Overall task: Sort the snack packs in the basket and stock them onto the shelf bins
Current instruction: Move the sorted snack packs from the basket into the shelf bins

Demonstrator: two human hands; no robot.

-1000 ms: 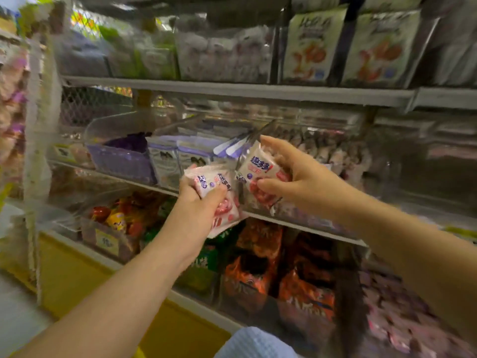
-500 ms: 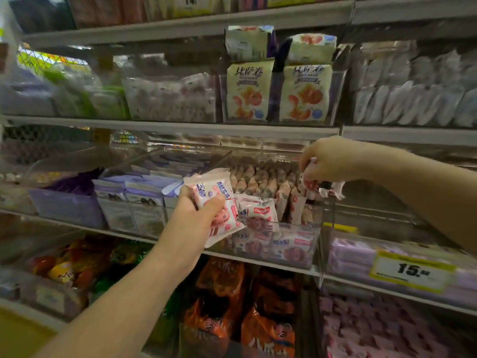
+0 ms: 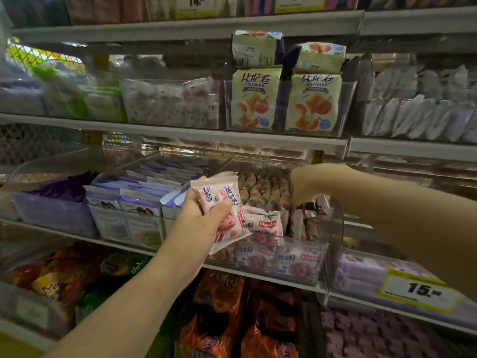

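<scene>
L hand [image 3: 201, 220] grips pack [image 3: 220, 191], R hand [image 3: 307, 184] in bin [image 3: 335, 236]
</scene>
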